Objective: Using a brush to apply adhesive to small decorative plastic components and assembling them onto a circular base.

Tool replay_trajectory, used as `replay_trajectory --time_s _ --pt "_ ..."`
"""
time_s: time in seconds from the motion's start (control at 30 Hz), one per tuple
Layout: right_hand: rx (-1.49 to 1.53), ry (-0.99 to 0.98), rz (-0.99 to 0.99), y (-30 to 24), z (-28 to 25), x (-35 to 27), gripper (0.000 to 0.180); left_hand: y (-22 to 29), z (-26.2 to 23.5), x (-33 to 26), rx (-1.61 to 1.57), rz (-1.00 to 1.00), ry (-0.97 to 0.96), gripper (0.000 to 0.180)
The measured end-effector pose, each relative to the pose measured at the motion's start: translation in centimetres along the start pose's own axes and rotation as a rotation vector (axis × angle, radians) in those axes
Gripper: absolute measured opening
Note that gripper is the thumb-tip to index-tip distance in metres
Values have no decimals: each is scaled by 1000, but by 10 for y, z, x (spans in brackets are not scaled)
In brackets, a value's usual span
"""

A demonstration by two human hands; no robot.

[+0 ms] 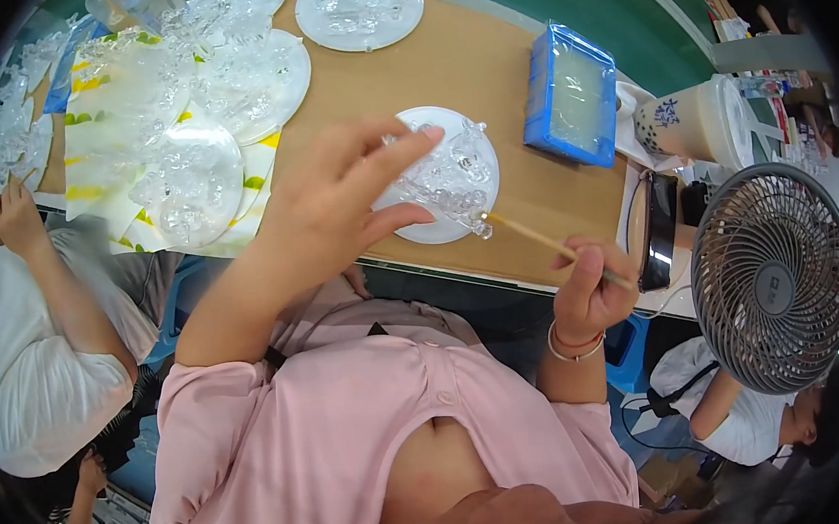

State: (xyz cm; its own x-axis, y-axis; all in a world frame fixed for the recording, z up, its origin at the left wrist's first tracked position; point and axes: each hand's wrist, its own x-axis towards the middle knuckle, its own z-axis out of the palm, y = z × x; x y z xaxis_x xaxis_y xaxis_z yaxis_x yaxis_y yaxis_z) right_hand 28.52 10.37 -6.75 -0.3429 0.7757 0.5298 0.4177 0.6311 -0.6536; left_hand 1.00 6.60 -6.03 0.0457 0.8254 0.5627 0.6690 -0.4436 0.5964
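Clear plastic pieces [466, 160] lay heaped on a white plate [434, 233], close to the near edge of the brown tabletop [357, 94]; that spot probably kept them within easy reach of both hands. Left hand [344, 174]: over the plate's left side, thumb and fingers spread apart, with pieces visible in the gap. Contact between the fingertips and the pieces could not be told from this view. The spread seemed suited to steadying the heap from one side while leaving its right side free.

Right hand [591, 283]: thumb and fingers pinched together on a thin wooden stick [534, 233], well back from its tip. The stick slanted up and leftward, its tip at the lower right edge of the pieces. Holding it so far back likely kept the knuckles off the plate.

Blue tray [568, 149] stood right of the plate, apart from it, on the stick hand's side. More white plates [296, 70] carrying clear pieces were set to the left, perhaps to leave working room in the middle.
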Motion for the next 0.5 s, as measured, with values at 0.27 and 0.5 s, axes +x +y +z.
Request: replay_trajectory --time_s 0.27,0.5 --pt "140 120 9 14 10 16 16 -12 -5 7 -51 -17 -208 49" --pt "54 -19 -85 -6 0 -6 16 -5 5 0 -56 -16 -133 52"
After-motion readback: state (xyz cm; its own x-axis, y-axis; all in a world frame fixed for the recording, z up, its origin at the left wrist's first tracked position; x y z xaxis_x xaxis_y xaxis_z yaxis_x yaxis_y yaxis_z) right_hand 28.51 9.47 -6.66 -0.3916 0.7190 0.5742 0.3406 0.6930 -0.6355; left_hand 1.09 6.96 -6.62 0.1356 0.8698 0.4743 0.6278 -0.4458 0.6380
